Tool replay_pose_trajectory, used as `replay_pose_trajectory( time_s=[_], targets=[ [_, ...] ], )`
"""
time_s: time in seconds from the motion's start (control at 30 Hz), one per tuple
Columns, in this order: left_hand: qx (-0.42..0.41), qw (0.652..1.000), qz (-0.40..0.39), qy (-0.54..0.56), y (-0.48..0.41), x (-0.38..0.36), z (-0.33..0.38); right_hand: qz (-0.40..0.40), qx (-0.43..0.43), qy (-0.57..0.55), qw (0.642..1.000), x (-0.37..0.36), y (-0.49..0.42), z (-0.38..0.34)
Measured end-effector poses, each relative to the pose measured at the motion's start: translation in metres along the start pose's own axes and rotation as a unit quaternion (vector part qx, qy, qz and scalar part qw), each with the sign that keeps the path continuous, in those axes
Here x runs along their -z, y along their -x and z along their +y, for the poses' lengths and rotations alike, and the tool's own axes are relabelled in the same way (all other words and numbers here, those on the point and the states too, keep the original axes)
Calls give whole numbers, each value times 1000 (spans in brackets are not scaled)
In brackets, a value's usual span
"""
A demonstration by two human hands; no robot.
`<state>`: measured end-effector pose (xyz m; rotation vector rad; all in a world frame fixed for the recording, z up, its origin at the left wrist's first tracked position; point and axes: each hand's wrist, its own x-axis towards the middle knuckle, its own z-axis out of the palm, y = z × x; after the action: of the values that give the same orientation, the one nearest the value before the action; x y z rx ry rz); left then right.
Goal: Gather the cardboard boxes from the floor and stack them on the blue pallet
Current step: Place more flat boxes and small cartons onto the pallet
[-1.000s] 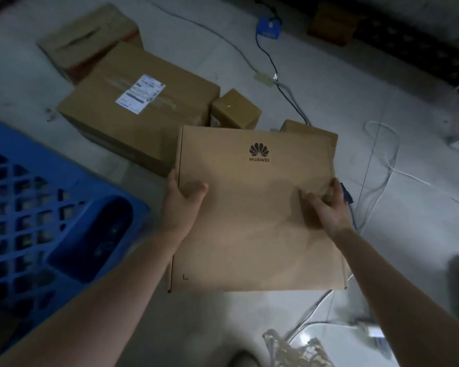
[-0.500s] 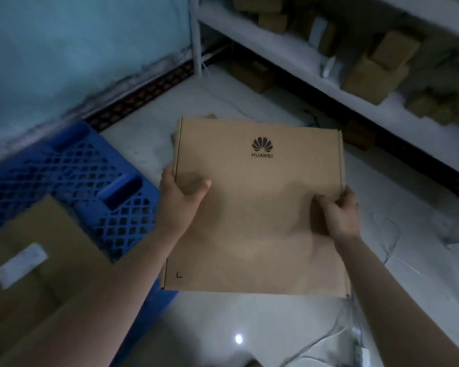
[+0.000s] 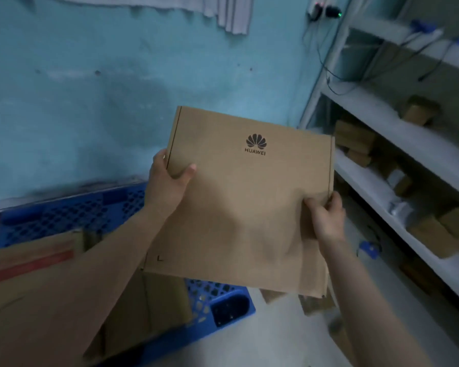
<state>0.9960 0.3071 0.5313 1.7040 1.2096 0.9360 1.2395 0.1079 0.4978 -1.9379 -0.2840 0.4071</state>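
I hold a flat brown cardboard box (image 3: 239, 207) with a black Huawei logo in the air, tilted slightly, in front of me. My left hand (image 3: 167, 185) grips its left edge, thumb on top. My right hand (image 3: 325, 218) grips its right edge lower down. Below and to the left lies the blue pallet (image 3: 72, 215) with a lattice top. A large cardboard box (image 3: 51, 300) with a red tape strip sits on the pallet at lower left, partly hidden by my left arm.
A teal wall (image 3: 90, 88) stands just behind the pallet. White shelving (image 3: 398, 144) with several small cardboard boxes runs along the right. Smaller boxes (image 3: 316, 305) lie on the pale floor under the held box. Cables hang by the shelf post at upper right.
My view has swung up and left from the floor boxes toward the wall and pallet. The held box has travelled with my hands over the pallet's edge; both grips are unchanged.
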Motion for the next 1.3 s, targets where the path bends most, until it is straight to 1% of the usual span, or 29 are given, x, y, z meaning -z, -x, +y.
replay_pose_trajectory(
  time_s=[0.07, 0.17, 0.27, 0.43, 0.6, 0.7, 0.8, 0.93, 1.0, 1.13, 1.3],
  targets=[
    [8, 1000, 26, 11, -11, 41, -3, -32, 21, 4, 999, -29, 5, -35],
    [35, 998, 52, 20, -29, 93, -27, -80, 48, 21, 995, -89, 12, -67],
    [83, 994, 70, 27, -50, 127, -72, -102, 38, 60, 992, -164, 3, -61],
    [166, 984, 69, -3, -78, 147, -172, -129, 2, 115, 985, -272, 2, -13],
    [245, 967, 64, -34, -76, 139, -268, -159, -49, 162, 973, -344, -8, 67],
    [294, 954, 65, -16, -67, 121, -323, -177, -56, 203, 962, -370, -7, 103],
    [326, 943, 66, -6, -56, 103, -379, -217, -62, 236, 945, -394, -10, 143],
    [370, 926, 70, -17, -44, 83, -444, -241, -67, 263, 932, -424, -15, 206],
    [379, 921, 80, -32, -38, 75, -470, -249, -76, 257, 931, -439, -15, 234],
    [392, 911, 93, -89, -28, 66, -515, -271, -82, 288, 915, -464, -10, 283],
    [418, 892, 101, -143, -15, 59, -546, -301, -101, 286, 904, -491, -3, 317]
  ],
)
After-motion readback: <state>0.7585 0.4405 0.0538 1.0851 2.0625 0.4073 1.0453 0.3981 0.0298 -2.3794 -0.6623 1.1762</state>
